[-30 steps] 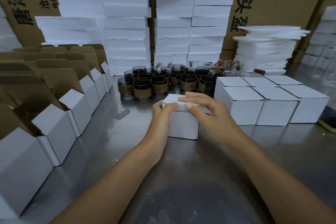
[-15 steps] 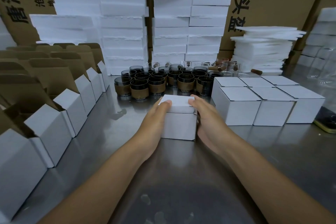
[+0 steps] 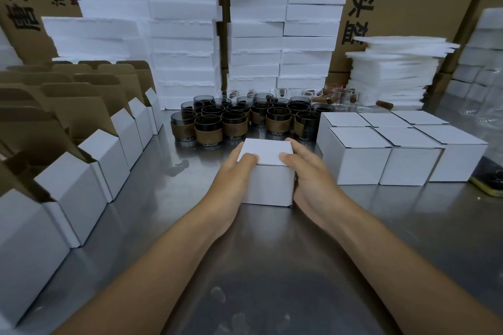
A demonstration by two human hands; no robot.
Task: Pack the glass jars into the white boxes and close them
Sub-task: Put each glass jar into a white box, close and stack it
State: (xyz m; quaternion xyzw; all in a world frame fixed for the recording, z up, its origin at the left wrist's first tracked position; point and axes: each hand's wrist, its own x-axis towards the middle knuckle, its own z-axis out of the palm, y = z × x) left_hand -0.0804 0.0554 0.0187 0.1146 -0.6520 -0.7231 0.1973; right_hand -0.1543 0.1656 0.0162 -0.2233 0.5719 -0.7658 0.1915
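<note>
While the left hand and right hand clamp its sides at frame centre, thumbs on the shut lid, the small white cardboard box rests on the steel table. Right: six closed white boxes. Left: open boxes waiting. Beyond: many banded dark glass jars unpacked.

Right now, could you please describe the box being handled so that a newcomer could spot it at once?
Start at the steel table and find the cluster of dark glass jars at its middle. Just in front stands a closed white box, alone, clasped by the left hand and right hand. Unlike the closed boxes grouped to its right, it touches no other box.
</note>
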